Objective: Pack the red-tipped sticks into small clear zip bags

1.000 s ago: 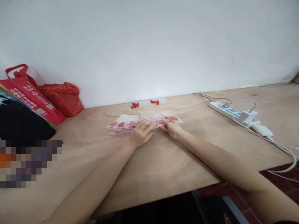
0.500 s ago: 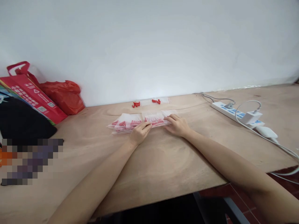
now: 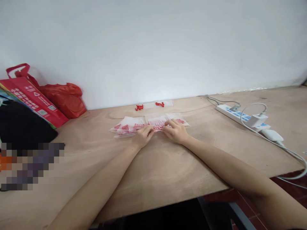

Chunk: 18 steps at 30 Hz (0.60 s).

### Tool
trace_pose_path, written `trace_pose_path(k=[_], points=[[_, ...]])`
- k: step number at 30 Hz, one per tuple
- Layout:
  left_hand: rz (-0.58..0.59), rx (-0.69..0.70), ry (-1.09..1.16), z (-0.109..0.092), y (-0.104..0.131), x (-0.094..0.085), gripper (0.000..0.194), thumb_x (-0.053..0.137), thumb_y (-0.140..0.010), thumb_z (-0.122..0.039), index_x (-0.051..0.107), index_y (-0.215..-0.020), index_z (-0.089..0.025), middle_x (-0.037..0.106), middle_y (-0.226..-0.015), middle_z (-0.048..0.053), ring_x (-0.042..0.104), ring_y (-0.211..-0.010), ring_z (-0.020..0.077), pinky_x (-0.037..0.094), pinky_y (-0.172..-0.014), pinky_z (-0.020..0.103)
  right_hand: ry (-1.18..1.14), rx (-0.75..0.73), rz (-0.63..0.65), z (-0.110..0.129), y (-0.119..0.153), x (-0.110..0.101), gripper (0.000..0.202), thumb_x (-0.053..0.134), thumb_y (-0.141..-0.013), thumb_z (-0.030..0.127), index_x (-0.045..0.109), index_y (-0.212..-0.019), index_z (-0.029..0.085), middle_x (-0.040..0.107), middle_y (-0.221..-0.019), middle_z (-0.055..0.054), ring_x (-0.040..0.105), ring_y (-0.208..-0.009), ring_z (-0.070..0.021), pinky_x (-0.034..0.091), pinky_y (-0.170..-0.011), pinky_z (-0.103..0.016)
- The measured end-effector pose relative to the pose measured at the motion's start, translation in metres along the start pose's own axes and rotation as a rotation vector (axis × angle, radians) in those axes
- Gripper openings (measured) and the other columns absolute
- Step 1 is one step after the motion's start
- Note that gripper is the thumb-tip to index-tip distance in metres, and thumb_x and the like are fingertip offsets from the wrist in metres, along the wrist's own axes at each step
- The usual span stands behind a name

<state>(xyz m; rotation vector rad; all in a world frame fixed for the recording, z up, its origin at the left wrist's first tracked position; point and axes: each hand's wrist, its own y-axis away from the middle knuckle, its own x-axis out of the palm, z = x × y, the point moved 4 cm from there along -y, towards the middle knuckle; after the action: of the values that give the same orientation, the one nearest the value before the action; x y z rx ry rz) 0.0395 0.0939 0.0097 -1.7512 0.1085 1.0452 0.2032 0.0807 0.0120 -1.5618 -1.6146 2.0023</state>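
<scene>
Several clear plastic bags (image 3: 128,123) with small red pieces inside lie overlapped in a pile on the wooden table. My left hand (image 3: 144,135) pinches the near edge of one plastic bag (image 3: 155,120) in the middle of the pile. On the same near edge, a little to the right, the closed fingers of my right hand (image 3: 176,131) grip the bag. Another bag (image 3: 180,121) with red pieces shows behind my right hand. The fingertips hide part of the held edge.
Loose red pieces (image 3: 139,107) lie by the wall, beside a flat clear bag (image 3: 168,103) with more red pieces on it. A power strip (image 3: 240,116) with chargers and cables is at the right. Red bags (image 3: 64,97) and a black cloth bag (image 3: 24,124) stand at the left.
My right hand has moved left along the bag's near edge, closer to my left hand, uncovering the bag at the right. My left hand has hardly moved.
</scene>
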Motion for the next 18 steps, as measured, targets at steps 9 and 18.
trace_pose_path(k=[9, 18], points=[[0.016, -0.127, 0.253, 0.005, 0.002, 0.007, 0.013, 0.043, -0.085, -0.024, 0.049, -0.094, -0.017, 0.065, -0.087, 0.005, 0.063, -0.080, 0.0133, 0.054, -0.072, 0.027, -0.052, 0.028, 0.006, 0.004, -0.001, 0.007, 0.016, 0.046, -0.082, 0.022, 0.062, -0.081, 0.022, 0.060, -0.086, -0.004, 0.046, -0.080, -0.0162, 0.031, -0.070, -0.031], [0.019, -0.201, 0.344, 0.004, 0.002, 0.011, 0.018, 0.046, -0.084, -0.027, 0.041, -0.099, -0.017, 0.065, -0.091, 0.006, 0.065, -0.081, 0.0154, 0.056, -0.069, 0.028, -0.012, 0.095, -0.005, 0.013, -0.005, 0.010, 0.019, 0.046, -0.082, 0.022, 0.063, -0.085, 0.029, 0.060, -0.089, -0.002, 0.047, -0.086, -0.0181, 0.024, -0.079, -0.038]])
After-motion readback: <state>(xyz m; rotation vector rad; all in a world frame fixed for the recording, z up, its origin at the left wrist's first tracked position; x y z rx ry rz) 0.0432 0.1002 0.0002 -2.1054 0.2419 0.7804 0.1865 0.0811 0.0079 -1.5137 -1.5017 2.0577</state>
